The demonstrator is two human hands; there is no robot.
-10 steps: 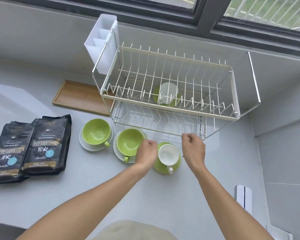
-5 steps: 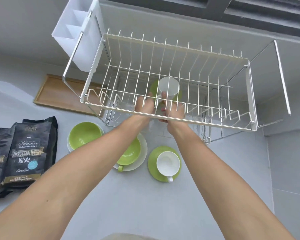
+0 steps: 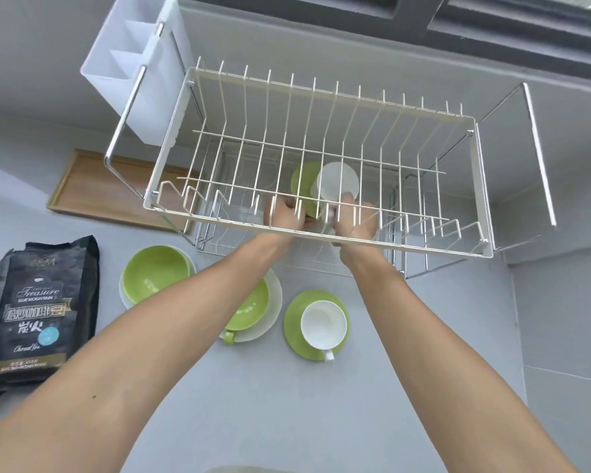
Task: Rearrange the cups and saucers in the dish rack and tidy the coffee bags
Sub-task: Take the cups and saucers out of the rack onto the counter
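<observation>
Both my hands reach under the upper tier of the white wire dish rack (image 3: 440, 249). On the lower tier a white cup (image 3: 338, 180) stands on a green saucer (image 3: 301, 182). My left hand (image 3: 284, 215) grips the saucer's near edge. My right hand (image 3: 355, 220) holds the cup at its near side; the wires partly hide the fingers. On the counter stand a white cup on a green saucer (image 3: 323, 324), a green cup on a white saucer (image 3: 156, 274), and a second green cup (image 3: 249, 308) partly under my left forearm. Two black coffee bags (image 3: 31, 312) lie at the left.
A white cutlery holder (image 3: 133, 76) hangs on the rack's left end. A wooden tray (image 3: 93, 186) lies behind the coffee bags, by the wall. The rack's chrome frame (image 3: 539, 158) sticks out at the right, near the side wall.
My hands left the white cup on the counter and went forward into the rack's lower tier, closing on the cup and saucer there. My head moved closer over the rack.
</observation>
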